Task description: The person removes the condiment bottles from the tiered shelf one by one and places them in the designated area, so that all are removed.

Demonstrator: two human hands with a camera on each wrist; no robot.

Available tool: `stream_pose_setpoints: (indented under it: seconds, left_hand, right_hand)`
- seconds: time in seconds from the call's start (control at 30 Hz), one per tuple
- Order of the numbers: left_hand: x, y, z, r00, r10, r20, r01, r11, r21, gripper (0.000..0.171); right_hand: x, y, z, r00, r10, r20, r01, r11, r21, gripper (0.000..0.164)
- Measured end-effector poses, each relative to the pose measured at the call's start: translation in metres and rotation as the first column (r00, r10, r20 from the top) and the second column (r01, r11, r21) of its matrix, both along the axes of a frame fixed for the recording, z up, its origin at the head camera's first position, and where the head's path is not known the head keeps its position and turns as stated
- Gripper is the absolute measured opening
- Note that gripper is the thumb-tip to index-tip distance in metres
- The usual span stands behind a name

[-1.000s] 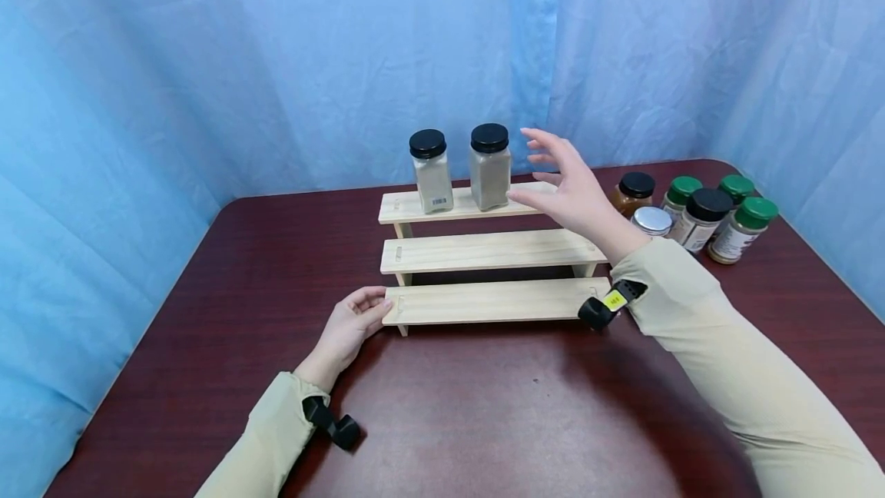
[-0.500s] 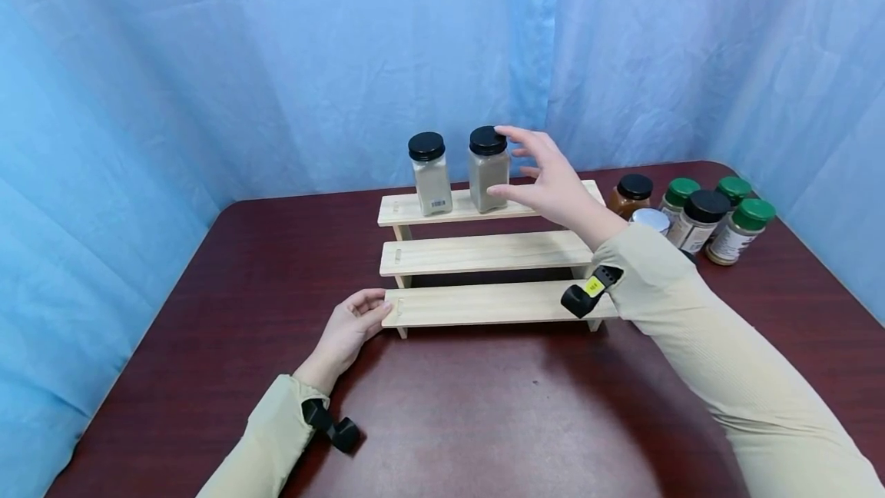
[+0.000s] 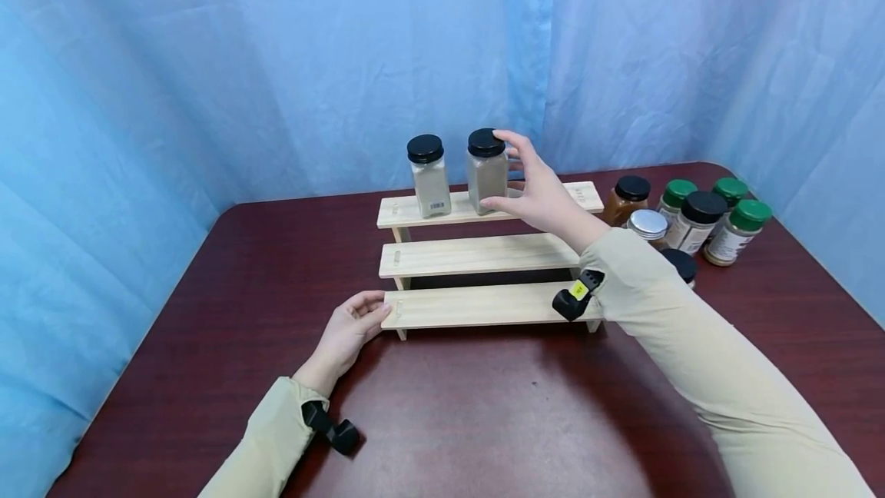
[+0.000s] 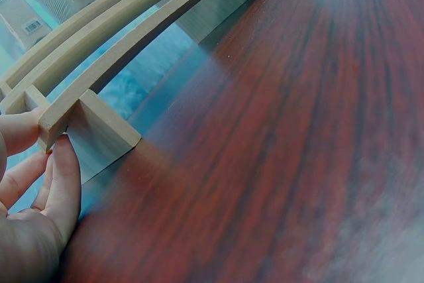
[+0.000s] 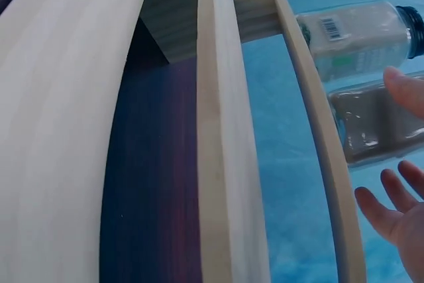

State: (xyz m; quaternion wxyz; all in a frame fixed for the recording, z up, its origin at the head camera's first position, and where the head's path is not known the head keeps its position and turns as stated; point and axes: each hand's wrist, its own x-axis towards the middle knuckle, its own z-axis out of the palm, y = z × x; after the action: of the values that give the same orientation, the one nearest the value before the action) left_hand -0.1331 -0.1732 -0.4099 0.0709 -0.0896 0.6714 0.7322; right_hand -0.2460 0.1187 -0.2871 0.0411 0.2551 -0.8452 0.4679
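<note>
A three-step wooden display rack (image 3: 477, 306) stands on the dark table. My left hand (image 3: 349, 329) pinches the left end of its lowest board, thumb on top and fingers underneath, as the left wrist view shows. Two square jars with black lids stand upright on the top step: a pale left jar (image 3: 432, 189) with a barcode and a greyish right jar (image 3: 487, 181). My right hand (image 3: 546, 194) is spread at the grey jar's right side, thumb across its front and index fingertip at its lid. In the right wrist view, other fingers (image 5: 377, 211) are apart from the jar.
Right of the rack several spice jars are grouped, among them a brown jar (image 3: 625, 202), a silver-lidded jar (image 3: 648, 225) and a green-lidded jar (image 3: 737, 233). My right sleeve (image 3: 636, 275) partly covers another black-lidded jar (image 3: 681, 263). Blue curtains (image 3: 311, 75) hang behind the table.
My right hand has moved left, from beside the grey jar to around its right side. The jars show no clear movement. My left hand keeps its hold on the rack.
</note>
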Motion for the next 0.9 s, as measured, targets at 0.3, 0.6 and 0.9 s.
stream_pose_setpoints:
  seconds: [0.3, 0.6, 0.9]
  left_hand:
    - [0.000, 0.000, 0.000, 1.000, -0.002, 0.001, 0.002, 1.000, 0.002, 0.025]
    - [0.000, 0.000, 0.000, 1.000, 0.004, -0.002, -0.004, 1.000, -0.005, 0.025]
    - [0.000, 0.000, 0.000, 1.000, 0.002, 0.002, -0.002, 1.000, -0.009, 0.027]
  right_hand:
    - [0.000, -0.007, -0.005, 0.999, -0.046, -0.026, 0.045, 0.998, -0.032, 0.089]
    - [0.001, -0.012, -0.008, 0.994, -0.075, -0.081, 0.072, 0.997, -0.042, 0.088]
    - [0.003, -0.014, -0.009, 0.989, -0.100, -0.111, 0.095, 0.994, -0.050, 0.086]
